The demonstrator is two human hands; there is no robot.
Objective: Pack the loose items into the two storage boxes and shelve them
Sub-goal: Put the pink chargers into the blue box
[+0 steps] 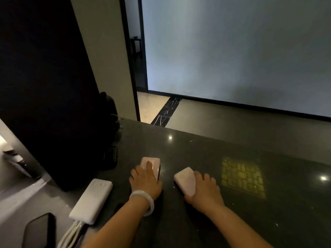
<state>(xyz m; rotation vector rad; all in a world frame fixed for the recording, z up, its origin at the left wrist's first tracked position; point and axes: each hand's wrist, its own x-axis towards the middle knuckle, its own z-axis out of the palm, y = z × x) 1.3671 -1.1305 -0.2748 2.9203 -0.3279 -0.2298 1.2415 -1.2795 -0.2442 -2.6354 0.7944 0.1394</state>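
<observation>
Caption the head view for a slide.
Left hand and right hand each grip a pink box, left and right, on a dark countertop beside a white power bank.

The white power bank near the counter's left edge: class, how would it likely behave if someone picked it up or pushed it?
The white power bank looks like a rigid slab, so probably stiff and fairly dense. Lying flat, it should slide on the glossy dark counter rather than roll or tip. Its white cables trail off the near end and may drag or snag.
</observation>
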